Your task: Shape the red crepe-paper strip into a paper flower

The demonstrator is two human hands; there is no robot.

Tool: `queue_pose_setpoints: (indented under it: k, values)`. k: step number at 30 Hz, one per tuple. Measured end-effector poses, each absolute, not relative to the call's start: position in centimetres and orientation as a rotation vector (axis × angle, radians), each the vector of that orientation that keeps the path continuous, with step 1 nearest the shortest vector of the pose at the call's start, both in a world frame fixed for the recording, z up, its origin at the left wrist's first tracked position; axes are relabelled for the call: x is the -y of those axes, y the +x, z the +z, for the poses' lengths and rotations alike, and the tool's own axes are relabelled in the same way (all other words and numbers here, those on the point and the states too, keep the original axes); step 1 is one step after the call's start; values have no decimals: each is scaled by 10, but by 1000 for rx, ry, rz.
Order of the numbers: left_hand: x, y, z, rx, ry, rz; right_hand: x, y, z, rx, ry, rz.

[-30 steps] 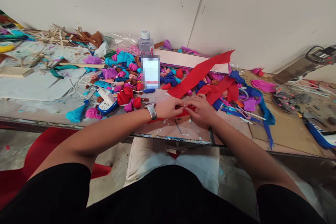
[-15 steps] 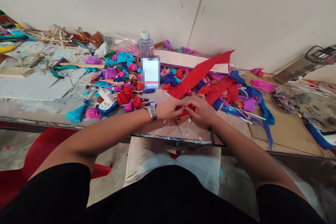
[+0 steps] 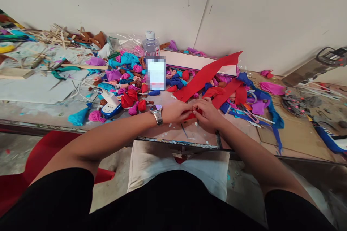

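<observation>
My left hand (image 3: 177, 112), with a watch (image 3: 156, 114) on its wrist, is closed in a pinch on a small piece of red fabric (image 3: 191, 116). My right hand (image 3: 208, 112) meets it fingertip to fingertip, pinched on the same red piece. Both hands hover low over the front part of the table, and the fingers hide most of the piece. Just behind them a long red fabric strip (image 3: 206, 75) lies slanted across the pile. A second red strip (image 3: 229, 92) rests to the right of it.
Several small knotted cloth bundles (image 3: 132, 95) in mixed colours cover the table's middle. A phone (image 3: 156, 75) leans against a bottle (image 3: 151, 44). To the left are a power strip (image 3: 111, 109) and pliers (image 3: 58, 75). Pink-handled scissors (image 3: 252, 116) lie right, near cardboard (image 3: 287, 137).
My hands stay together at nearly the same spot. The fingertips have shifted slightly to the right, still pinching the red piece.
</observation>
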State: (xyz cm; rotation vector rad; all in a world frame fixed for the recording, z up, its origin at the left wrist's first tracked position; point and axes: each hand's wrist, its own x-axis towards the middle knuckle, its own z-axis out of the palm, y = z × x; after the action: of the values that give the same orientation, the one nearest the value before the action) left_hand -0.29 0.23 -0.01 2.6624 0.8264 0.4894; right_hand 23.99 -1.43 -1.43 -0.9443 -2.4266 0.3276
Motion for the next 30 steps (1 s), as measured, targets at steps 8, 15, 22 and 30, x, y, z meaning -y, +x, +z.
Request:
queue_pose_setpoints:
  k: [8, 15, 22, 30]
  values:
    - [-3, -2, -1, -849, 2661, 501, 14, 241, -15, 2406, -959, 316]
    - [-2, -2, 0, -896, 2649, 485, 16, 240, -9, 2361, -974, 277]
    - [-3, -4, -1, -900, 2634, 458, 16, 238, -11, 2360, -989, 277]
    - [-2, -3, 0, -942, 2633, 423, 16, 239, -10, 2355, -963, 274]
